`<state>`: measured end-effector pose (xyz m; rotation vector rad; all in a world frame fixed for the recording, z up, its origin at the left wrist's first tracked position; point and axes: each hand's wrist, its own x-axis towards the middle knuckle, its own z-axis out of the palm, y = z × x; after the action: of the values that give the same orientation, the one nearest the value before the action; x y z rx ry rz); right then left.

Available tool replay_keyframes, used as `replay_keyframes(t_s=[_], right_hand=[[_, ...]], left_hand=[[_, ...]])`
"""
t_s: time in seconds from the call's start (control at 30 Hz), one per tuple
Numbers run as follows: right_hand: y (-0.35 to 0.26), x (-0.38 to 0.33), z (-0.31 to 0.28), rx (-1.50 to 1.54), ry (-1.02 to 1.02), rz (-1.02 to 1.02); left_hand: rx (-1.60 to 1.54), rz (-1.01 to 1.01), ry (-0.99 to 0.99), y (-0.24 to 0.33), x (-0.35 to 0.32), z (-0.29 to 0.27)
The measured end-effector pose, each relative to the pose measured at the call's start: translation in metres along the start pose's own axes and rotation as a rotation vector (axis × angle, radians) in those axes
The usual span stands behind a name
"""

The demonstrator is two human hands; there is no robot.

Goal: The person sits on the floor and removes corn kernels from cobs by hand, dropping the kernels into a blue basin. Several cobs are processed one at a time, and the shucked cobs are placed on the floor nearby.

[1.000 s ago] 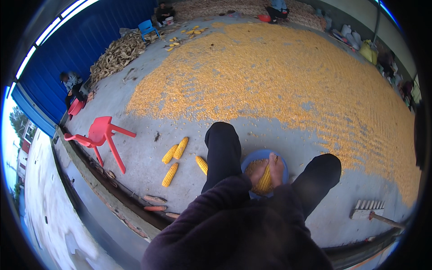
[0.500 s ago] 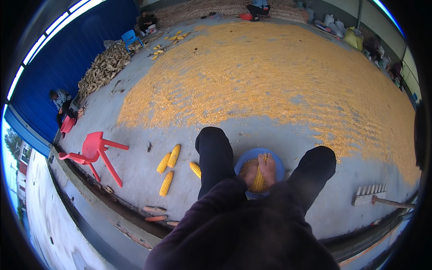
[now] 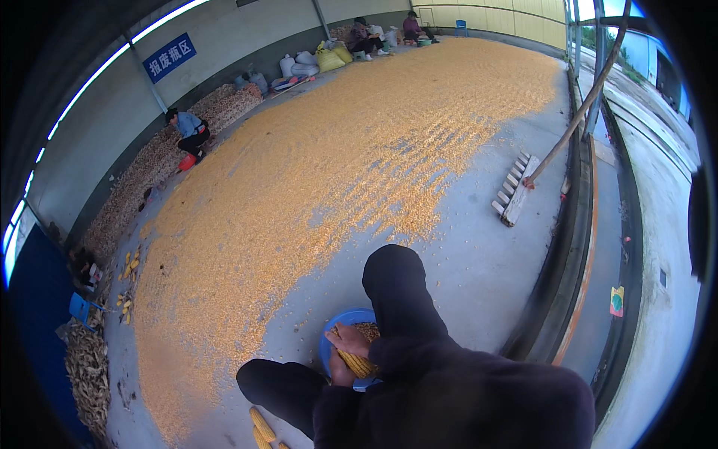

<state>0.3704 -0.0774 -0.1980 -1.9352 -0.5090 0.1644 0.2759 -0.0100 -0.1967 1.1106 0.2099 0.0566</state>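
Down between the person's dark-trousered knees, a corn cob sits over a blue basin, and both hands are together on it: the left hand is clamped round its near end, the right hand is laid across its top. The basin stands on the bare concrete floor, holding loose kernels behind the cob. Just left of the basin, past the left knee, more cobs lie at the lower edge of the view. Beyond the basin a wide spread of yellow kernels covers most of the floor, leaving a bare grey strip right of the basin that runs up to a wooden rake with a long handle and a raised kerb. Far beyond the basin, along the grey wall, lie heaps of husks, pale and yellow sacks and seated people. A blue rectangular sign with white characters hangs high on that wall, far left of the basin.
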Motion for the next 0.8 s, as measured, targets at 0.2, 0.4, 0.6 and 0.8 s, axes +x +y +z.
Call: replay_keyframes(t_s=[0.2, 0.4, 0.6, 0.8], right_hand=[[0.002, 0.01, -0.014, 0.064, -0.024, 0.225], [-0.011, 0.004, -0.033, 0.126, -0.096, 0.23], [-0.011, 0.004, -0.016, 0.075, -0.059, 0.196], [-0.022, 0.002, -0.025, 0.118, -0.07, 0.173]], left_hand=[[-0.324, -0.217, -0.008, -0.011, 0.01, -0.002], [-0.359, -0.199, -0.026, -0.018, 0.013, -0.003], [-0.266, -0.176, 0.054, -0.023, 0.011, -0.022], [-0.254, -0.1, 0.112, -0.028, 0.015, -0.015]])
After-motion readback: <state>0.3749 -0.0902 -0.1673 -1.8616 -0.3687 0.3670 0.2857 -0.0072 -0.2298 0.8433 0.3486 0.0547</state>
